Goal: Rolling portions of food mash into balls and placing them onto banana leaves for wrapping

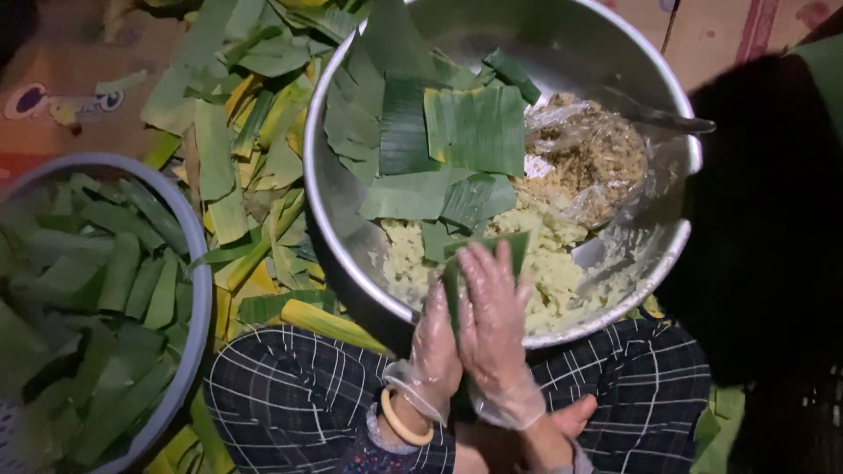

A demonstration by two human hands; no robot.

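Two gloved hands meet over the near rim of the steel basin (327, 175). Left hand (436, 347) and right hand (493, 329), both in thin clear plastic gloves, are pressed flat, palm to palm, around a folded leaf strip (516, 247); fingers extended, not curled. Strip's upper end shows above the fingertips, over the yellow mash (549, 263).

Handling, judged: strip is light, thin, pliable, smooth-faced; likely splits along its ribs if creased hard. Best held across the flat faces, near the middle, as here. Gloves may slip on a waxy surface.

Materials: basin is polished metal, round; cut leaf pieces (474, 127) ribbed, matte green; mash moist and crumbly; clear bag of brown filling (588, 162) beside it. Grey tub (200, 290) at left holds rolled green parcels.
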